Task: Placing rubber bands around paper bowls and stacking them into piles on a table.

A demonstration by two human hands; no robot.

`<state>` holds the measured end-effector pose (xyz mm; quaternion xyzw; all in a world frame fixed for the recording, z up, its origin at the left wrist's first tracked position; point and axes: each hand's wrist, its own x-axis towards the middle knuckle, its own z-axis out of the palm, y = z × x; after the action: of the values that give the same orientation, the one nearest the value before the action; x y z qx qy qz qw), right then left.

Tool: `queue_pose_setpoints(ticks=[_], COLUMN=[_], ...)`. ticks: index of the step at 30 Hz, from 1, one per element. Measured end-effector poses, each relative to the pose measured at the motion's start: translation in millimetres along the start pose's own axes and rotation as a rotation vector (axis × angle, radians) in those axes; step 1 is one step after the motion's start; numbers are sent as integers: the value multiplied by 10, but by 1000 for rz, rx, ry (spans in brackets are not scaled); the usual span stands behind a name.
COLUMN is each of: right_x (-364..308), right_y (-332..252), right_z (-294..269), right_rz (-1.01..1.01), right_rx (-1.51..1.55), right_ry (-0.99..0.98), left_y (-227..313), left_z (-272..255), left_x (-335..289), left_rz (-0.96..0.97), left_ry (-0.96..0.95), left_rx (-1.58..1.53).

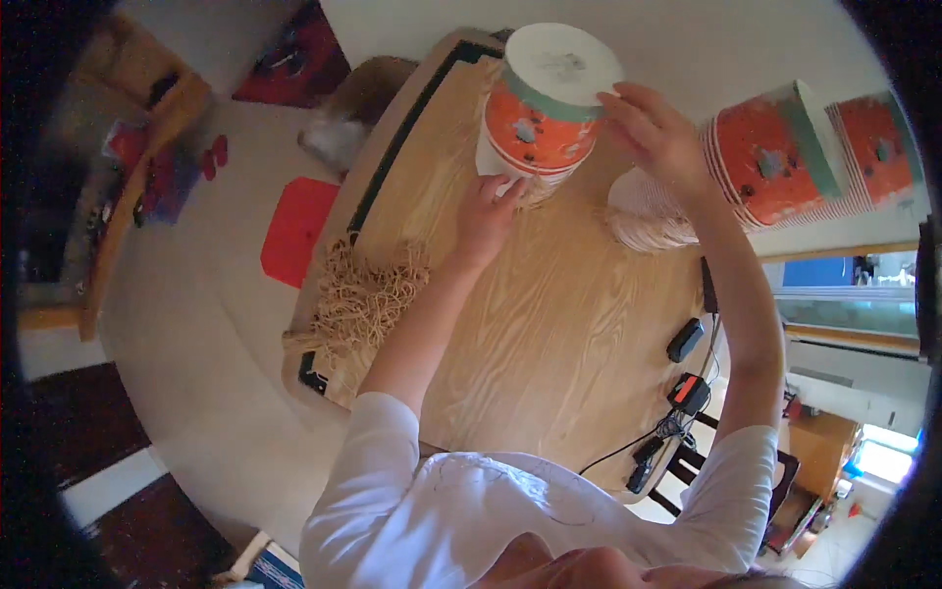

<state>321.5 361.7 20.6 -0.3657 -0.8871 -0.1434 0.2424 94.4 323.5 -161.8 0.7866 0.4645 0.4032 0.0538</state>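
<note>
An orange paper cup (541,123) with grey marks stands upside down on the wooden table (549,324), its white base facing up. My left hand (488,211) grips the cup's lower rim at the table. My right hand (655,131) rests on the top edge of the same cup. Just right of it lies a long stack of matching orange cups (785,162) on its side, its white rims toward my right wrist.
A heap of tan paper shreds (365,294) lies on the table's left edge. Black chargers and cables (684,388) sit near the right edge. Red mats (297,228) lie on the floor at left, beside a low wooden shelf (132,187).
</note>
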Motion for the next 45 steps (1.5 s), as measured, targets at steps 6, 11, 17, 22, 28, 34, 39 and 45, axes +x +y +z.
queue_pose_setpoints(ticks=[6,11,17,22,28,34,39,45], right_x=[-577,-745,-880,-898,-812,-694,-712,-643], right_y=[-633,-966,-806,-918,-1011,-1034,-1003,-964], right_z=[388,945,1318,1517,1609,1550,1547,1582], right_rz=[351,624,605,1035,1600,1710,1737,1802], right_rx=[236,393,237,669,1503,1521,1577,1720], right_ry=[236,286,270,376,600,687,660,736], left_y=[-28,-31,-118,-132,-128,-112,-102,-122], left_z=[23,29,67,58,64,6,3,73], left_x=[-26,27,30,-8,-16,23,24,20], left_rz=[52,126,129,138,133,139,129,135], left_ry=[42,59,83,39,17,7,3,16], left_rx=[23,-12,2,72,73,118,66,30])
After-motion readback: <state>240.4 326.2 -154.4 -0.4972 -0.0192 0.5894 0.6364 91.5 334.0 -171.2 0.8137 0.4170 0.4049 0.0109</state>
